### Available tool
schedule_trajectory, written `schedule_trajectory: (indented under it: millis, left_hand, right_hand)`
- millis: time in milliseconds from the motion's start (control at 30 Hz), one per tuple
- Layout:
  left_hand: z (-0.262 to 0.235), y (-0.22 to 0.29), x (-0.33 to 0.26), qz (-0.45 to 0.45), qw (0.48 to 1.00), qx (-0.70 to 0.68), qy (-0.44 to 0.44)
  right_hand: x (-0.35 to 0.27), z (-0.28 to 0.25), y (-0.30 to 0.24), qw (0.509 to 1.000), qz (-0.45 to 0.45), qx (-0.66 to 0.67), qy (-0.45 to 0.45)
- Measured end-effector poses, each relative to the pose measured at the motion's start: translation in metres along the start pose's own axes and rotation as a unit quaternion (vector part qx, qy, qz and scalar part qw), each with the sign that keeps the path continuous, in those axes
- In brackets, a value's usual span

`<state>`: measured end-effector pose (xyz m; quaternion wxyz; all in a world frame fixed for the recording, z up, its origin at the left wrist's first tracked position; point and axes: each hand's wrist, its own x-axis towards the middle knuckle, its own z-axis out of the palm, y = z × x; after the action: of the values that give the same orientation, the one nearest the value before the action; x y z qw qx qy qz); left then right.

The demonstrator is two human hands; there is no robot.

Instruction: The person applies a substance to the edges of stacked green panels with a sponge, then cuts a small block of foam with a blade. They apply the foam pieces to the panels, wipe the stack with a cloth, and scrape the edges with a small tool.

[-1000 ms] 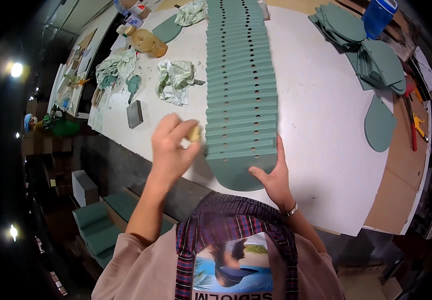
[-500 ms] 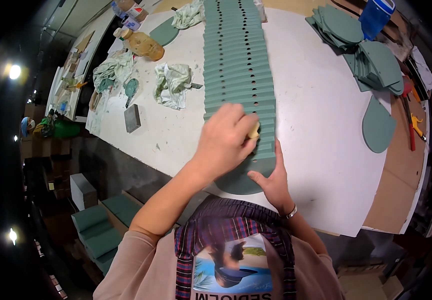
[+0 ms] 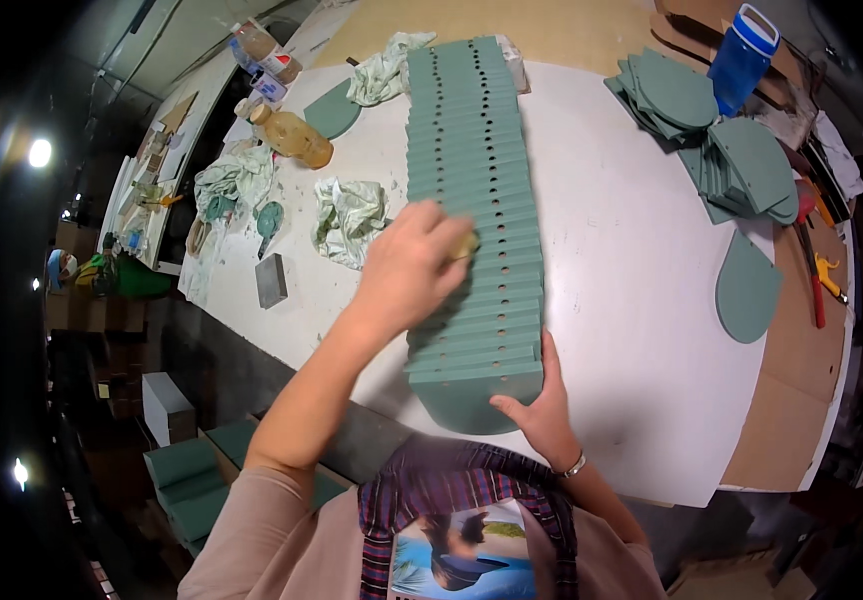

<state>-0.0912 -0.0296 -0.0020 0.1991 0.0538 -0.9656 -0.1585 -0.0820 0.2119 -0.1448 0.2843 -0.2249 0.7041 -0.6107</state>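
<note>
A long row of overlapping green panels (image 3: 514, 215) with rounded ends runs away from me, with small holes along both sides. Over the row's left half, my left hand (image 3: 410, 262) is closed around a small yellow sponge-like pad (image 3: 465, 246), slightly blurred by motion. The pad appears to touch the panels' edges; my fingers hide much of it. At the near right corner, my right hand (image 3: 544, 412) grips the row, its thumb on the front panel (image 3: 477, 400) and its fingers along the side.
Left of the row lie crumpled cloths (image 3: 349, 220), a grey block (image 3: 272, 281) and a yellowish bottle (image 3: 294, 138). Stacked green panels (image 3: 752, 165), a single panel (image 3: 749, 290), a blue jug (image 3: 744, 60) and red-handled pliers (image 3: 814, 275) lie at the right. The white table's (image 3: 642, 400) front edge is close to me.
My left hand has moved the pad farther up the row and to its left side. My right hand keeps its grip at the near corner. The whole view has shifted slightly.
</note>
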Motion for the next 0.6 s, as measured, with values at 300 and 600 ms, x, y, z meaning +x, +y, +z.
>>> schedule_trajectory:
  millis: [300,600]
  left_hand:
    - [0.02,-0.016,0.05,0.02,0.999,-0.027,0.01]
    - [0.0,-0.04,0.064,-0.022,0.994,0.031,-0.105]
  right_hand:
    - [0.004,0.005,0.008,0.999,-0.005,0.05,-0.018]
    - [0.006,-0.006,0.002,1.0,0.016,0.008,-0.021]
